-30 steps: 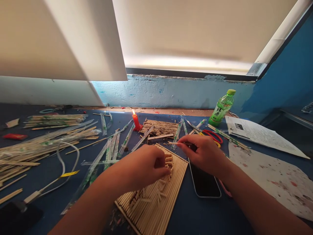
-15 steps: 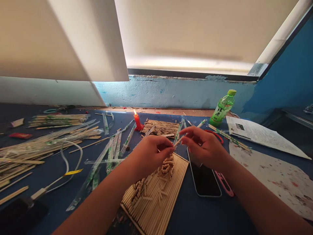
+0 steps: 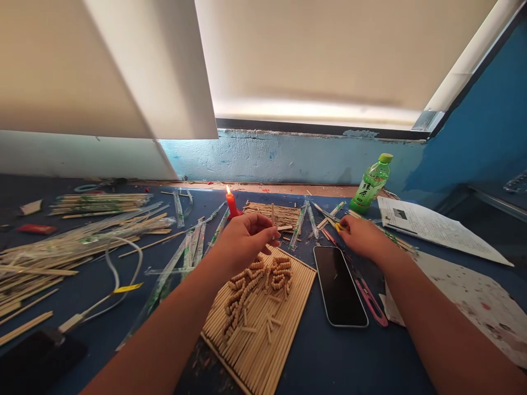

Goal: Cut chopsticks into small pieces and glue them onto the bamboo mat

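My left hand [image 3: 251,238] pinches a short wooden stick [image 3: 273,215], held upright above the top edge of a panel of joined sticks [image 3: 284,351]. Small wooden pieces form raised curved rows [image 3: 242,291] on that panel, and a few loose short pieces [image 3: 269,329] lie lower on it. Farther right, my right hand [image 3: 354,233] has its fingers closed on the yellow-handled tool [image 3: 338,226], whose thin metal part points up and left on the table. A lit red candle [image 3: 231,203] stands just beyond my left hand.
A black-screened phone [image 3: 341,288] and a pink cutter [image 3: 373,302] lie right of the panel. Behind are a smaller stick panel [image 3: 284,211] and a green bottle [image 3: 370,184]. Papers [image 3: 440,230] lie right; bundled sticks [image 3: 99,203], plastic wrappers and a white cable [image 3: 138,252] lie left.
My right hand has moved away from the stick, right and down to the yellow-handled tool. My left hand has shifted slightly left, and its stick now points upward.
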A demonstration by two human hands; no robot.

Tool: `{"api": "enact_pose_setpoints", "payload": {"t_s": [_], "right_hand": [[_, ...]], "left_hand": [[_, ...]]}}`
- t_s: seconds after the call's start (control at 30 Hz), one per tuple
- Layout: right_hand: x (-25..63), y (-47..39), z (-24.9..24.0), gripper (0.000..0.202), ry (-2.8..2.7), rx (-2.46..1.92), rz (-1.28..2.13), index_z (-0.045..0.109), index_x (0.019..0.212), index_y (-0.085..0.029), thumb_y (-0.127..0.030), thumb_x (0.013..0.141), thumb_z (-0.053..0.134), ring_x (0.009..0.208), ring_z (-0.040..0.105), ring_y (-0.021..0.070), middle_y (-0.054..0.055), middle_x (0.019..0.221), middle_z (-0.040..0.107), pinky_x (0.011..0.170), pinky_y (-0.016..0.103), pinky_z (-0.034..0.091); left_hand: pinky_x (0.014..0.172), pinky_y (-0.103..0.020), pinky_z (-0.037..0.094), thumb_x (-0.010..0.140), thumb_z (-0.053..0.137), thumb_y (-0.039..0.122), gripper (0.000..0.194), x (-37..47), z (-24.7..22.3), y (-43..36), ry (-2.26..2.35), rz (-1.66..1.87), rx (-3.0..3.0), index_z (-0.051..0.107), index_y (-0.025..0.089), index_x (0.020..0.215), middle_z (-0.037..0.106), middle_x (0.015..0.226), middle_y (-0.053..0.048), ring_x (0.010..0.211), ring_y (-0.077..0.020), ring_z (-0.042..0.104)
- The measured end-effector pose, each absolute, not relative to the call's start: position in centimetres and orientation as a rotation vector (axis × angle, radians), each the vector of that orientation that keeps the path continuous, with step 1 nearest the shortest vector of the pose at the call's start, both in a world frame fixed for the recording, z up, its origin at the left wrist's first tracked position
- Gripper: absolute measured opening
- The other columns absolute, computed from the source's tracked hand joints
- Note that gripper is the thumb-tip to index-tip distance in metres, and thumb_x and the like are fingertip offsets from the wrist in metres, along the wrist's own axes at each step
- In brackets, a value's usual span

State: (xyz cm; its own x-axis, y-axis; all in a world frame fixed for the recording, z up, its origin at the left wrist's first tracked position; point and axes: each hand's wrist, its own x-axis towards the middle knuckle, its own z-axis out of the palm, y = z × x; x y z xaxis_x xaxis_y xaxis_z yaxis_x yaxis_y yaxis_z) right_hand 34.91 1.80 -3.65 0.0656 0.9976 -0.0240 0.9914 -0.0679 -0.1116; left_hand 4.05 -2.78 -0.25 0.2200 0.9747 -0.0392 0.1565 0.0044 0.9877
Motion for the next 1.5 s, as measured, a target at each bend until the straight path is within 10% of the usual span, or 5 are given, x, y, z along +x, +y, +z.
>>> {"api": "enact_pose_setpoints", "payload": {"t_s": [0.2, 0.67, 0.9, 1.13, 1.5], "right_hand": [[35.9, 2.8, -4.1, 0.037, -2.021, -2.341, 0.062, 0.066, 0.116, -0.013, -0.031, 0.084, 0.064, 0.098, 0.067, 0.0381, 0.023, 0.110, 0.071, 0.073, 0.038, 0.044], [36.9, 2.7, -3.7, 0.044, -1.899, -2.238, 0.192, 0.063, 0.110, -0.018, -0.027, 0.069, 0.075, 0.078, 0.069, 0.0291, 0.012, 0.091, 0.073, 0.062, 0.031, 0.044], [33.7, 0.3, -0.7, 0.055, -1.763, -1.992, 0.294, 0.045, 0.129, -0.021, -0.033, 0.080, 0.067, 0.091, 0.069, 0.0262, 0.010, 0.104, 0.068, 0.074, 0.034, 0.053], [28.5, -4.3, 0.3, 0.065, -1.902, -1.264, 1.079, 0.040, 0.141, -0.025, -0.020, 0.082, 0.066, 0.095, 0.066, 0.0211, 0.008, 0.111, 0.060, 0.085, 0.036, 0.058], [27.6, -5.4, 0.1, 0.059, -2.146, -1.213, 0.992, 0.048, 0.141, -0.028, -0.028, 0.087, 0.070, 0.089, 0.064, 0.0210, 0.007, 0.111, 0.066, 0.078, 0.036, 0.058]], "left_hand": [[0.062, -0.030, 0.055, 0.083, 0.070, 0.027, 0.012, 4.2, 0.4, -3.2, 1.090, 0.947, 1.332, 0.062, 0.018, 0.087, 0.074, 0.084, -0.007, 0.076, -0.0195, 0.072], [0.062, -0.027, 0.054, 0.078, 0.080, 0.029, 0.019, 4.0, 0.4, -3.2, 1.076, 0.927, 1.260, 0.067, 0.021, 0.089, 0.075, 0.080, -0.003, 0.063, -0.0130, 0.066], [0.072, -0.031, 0.057, 0.078, 0.080, 0.031, 0.018, 3.9, -0.2, -2.9, 1.068, 1.017, 1.285, 0.072, 0.021, 0.091, 0.076, 0.087, -0.005, 0.075, -0.0169, 0.071], [0.087, -0.033, 0.058, 0.075, 0.083, 0.028, 0.021, 4.2, -0.3, -2.8, 0.985, 1.181, 1.117, 0.075, 0.020, 0.092, 0.077, 0.089, -0.004, 0.083, -0.0165, 0.073], [0.090, -0.034, 0.058, 0.073, 0.085, 0.027, 0.020, 4.4, -0.3, -3.1, 0.946, 1.166, 1.103, 0.075, 0.017, 0.088, 0.077, 0.087, -0.005, 0.083, -0.0182, 0.074]]}}
